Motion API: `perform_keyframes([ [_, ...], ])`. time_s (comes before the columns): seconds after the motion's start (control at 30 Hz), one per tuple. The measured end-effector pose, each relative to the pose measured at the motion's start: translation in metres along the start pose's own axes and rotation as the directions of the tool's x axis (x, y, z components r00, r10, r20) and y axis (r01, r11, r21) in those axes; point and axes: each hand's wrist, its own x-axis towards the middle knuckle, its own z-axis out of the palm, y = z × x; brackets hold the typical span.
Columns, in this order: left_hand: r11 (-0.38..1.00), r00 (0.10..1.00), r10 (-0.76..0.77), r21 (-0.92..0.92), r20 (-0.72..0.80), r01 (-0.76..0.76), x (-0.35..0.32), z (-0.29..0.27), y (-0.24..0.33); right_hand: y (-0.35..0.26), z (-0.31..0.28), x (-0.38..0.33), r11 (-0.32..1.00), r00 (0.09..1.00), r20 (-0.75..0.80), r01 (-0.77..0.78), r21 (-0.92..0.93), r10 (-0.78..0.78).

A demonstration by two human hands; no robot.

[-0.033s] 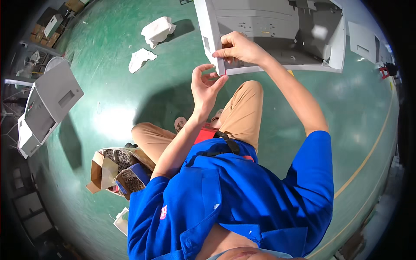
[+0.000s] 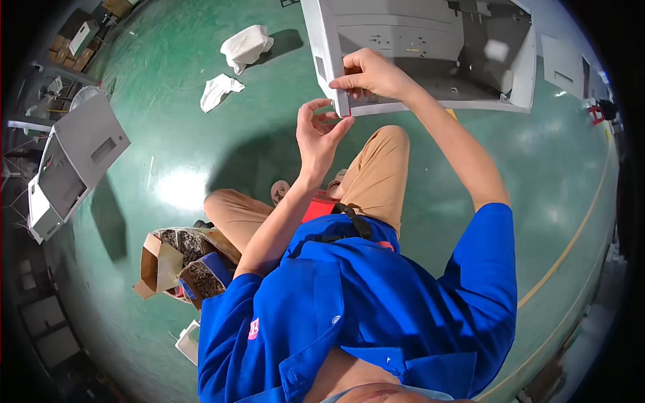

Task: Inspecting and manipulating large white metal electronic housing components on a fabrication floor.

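A light grey metal cabinet (image 2: pixel 430 106) lies open on the floor ahead, its inside showing. Along its left runs a pale upright panel (image 2: pixel 325 50) with a small rectangular cut-out. My right hand (image 2: pixel 376 75) grips that panel's inner edge between thumb and bent fingers. Lower down, my left hand (image 2: pixel 318 142) has its fingers curled and its thumb up at the panel's near corner. A small red piece (image 2: pixel 346 115) shows at that corner, right by the left thumb. What the left fingertips touch behind the panel is partly hidden.
Boxes of small metal parts (image 2: pixel 201 279) stand by my left knee. White crumpled cloths (image 2: pixel 246 47) lie on the green floor (image 2: pixel 168 87). Another grey cabinet (image 2: pixel 87 144) stands far left; a pale panel (image 2: pixel 562 67) is far right. A yellow line (image 2: pixel 554 265) crosses the floor.
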Motion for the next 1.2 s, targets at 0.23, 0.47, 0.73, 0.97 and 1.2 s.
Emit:
perform_keyframes([
  [0.23, 0.965, 0.98, 0.201, 0.174, 0.002, -0.198, 0.003, -0.022, 0.002, -0.001, 0.027, -0.007, 0.998, 0.997, -0.022, 0.068, 0.001, -0.068],
  [0.47, 0.973, 0.983, 0.098, 0.193, 0.158, -0.128, 0.067, -0.044, 0.056, 0.011, 0.041, -0.004, 0.99, 0.972, -0.197, 0.136, 0.028, -0.128],
  [0.73, 0.974, 0.979, -0.052, 0.228, 0.199, 0.006, 0.082, -0.039, 0.063, 0.02, 0.049, -0.019, 0.963, 0.966, -0.221, 0.181, 0.197, -0.136],
  [0.97, 0.983, 0.953, -0.092, 0.181, 0.287, 0.04, 0.072, -0.039, 0.051, 0.02, 0.049, -0.033, 0.942, 0.946, -0.303, 0.201, 0.27, -0.115],
  [1.2, 0.993, 0.961, -0.107, 0.079, 0.254, 0.09, 0.066, -0.036, 0.04, 0.016, 0.052, -0.041, 0.951, 0.904, -0.414, 0.217, 0.219, -0.111],
])
